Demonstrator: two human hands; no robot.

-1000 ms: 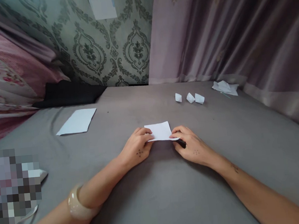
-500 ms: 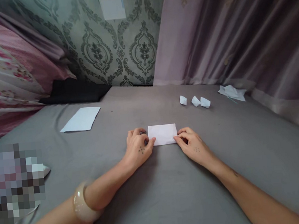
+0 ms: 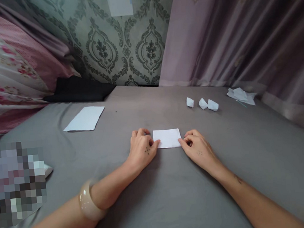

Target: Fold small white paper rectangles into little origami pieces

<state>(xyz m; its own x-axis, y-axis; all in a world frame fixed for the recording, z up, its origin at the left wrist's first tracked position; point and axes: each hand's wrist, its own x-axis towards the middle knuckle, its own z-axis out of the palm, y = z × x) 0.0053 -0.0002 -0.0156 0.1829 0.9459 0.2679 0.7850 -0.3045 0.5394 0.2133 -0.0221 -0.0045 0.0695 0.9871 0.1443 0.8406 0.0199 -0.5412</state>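
Observation:
A small white rectangle of folded paper point(image 3: 167, 138) lies in front of me on the grey sheet. At its left edge my left hand point(image 3: 144, 146) has its thumb on the paper's lower corner, the fingers curled beside it. My right hand point(image 3: 198, 148) grips the lower right corner between thumb and curled forefinger. Both hands rest low, one on each side of the paper. A pale bangle point(image 3: 90, 201) circles my left wrist. How far the fingertips reach under the paper is hidden.
A stack of white paper point(image 3: 85, 119) lies at the back left, before a black cloth point(image 3: 82, 91). Three folded white paper pieces point(image 3: 203, 103) sit at the back right. Further right are crumpled papers point(image 3: 241, 95) with a thin bluish stick point(image 3: 241, 103). Curtains point(image 3: 203, 35) hang behind.
The whole view has shifted slightly, moving the scene to the right. The paper's top edge sits a little lower relative to the hands, which keep nearly the same pose at its sides.

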